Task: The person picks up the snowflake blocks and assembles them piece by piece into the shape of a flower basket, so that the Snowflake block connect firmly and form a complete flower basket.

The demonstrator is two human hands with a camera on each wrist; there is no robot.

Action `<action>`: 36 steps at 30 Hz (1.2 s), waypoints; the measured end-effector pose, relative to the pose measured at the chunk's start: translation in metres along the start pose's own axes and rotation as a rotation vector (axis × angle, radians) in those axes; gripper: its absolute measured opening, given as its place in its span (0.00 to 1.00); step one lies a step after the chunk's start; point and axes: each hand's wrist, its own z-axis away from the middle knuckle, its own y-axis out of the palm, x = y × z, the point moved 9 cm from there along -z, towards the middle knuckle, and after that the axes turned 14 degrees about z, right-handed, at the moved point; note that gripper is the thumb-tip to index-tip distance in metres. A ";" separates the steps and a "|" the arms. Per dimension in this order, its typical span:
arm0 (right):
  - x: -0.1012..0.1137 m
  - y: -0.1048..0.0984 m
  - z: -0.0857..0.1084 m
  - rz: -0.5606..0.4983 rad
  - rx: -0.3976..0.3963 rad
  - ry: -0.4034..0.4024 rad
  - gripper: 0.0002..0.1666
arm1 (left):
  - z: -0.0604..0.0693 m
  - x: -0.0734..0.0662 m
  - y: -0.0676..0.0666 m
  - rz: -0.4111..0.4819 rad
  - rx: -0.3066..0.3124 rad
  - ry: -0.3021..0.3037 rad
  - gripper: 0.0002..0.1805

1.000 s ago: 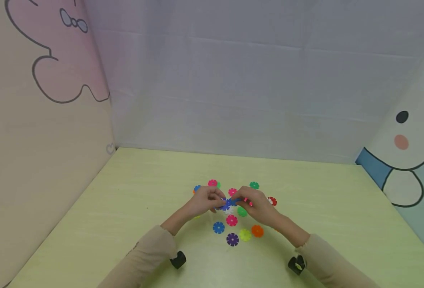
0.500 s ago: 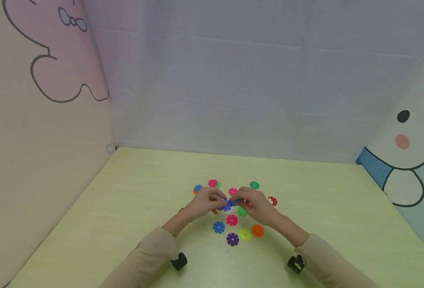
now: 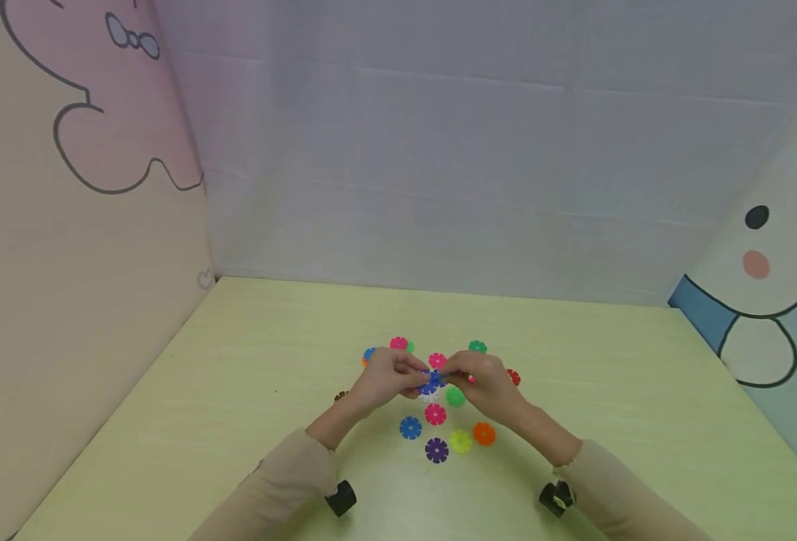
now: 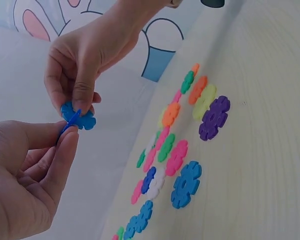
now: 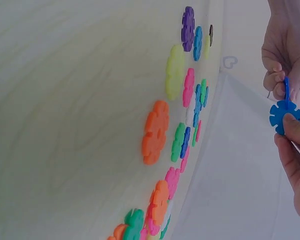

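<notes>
My left hand pinches a dark blue notched snowflake disc between thumb and fingers, its edge toward the left wrist camera. Facing it, my right hand pinches a lighter blue snowflake disc by its rim. The two discs meet crosswise, one edge-on to the other, raised above the table. Whether their slots are fully engaged cannot be told. Fingers cover part of both discs. Below the hands lie a white disc, a green disc and a pink disc.
More snowflake discs lie flat on the pale table, among them purple, yellow, orange and blue. A grey-white cloth wall stands behind, with printed panels on both sides.
Both hands stay close together over the discs, shifting only slightly. The right fingers have turned a little around the lighter blue disc. The loose discs lie as before.
</notes>
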 end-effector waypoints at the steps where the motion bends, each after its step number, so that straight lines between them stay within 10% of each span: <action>1: -0.001 0.001 0.000 0.000 0.015 0.008 0.12 | 0.000 0.000 0.000 -0.009 0.003 -0.001 0.10; 17: -0.068 0.057 0.043 0.034 0.568 0.406 0.16 | 0.000 0.030 -0.031 -0.054 -0.088 -0.093 0.13; 29: -0.064 0.058 0.040 -0.010 0.579 0.420 0.08 | -0.005 0.028 -0.017 -0.037 -0.073 -0.071 0.14; 36: -0.048 0.034 0.032 -0.094 0.355 0.416 0.09 | -0.004 0.023 -0.011 0.021 -0.113 -0.079 0.14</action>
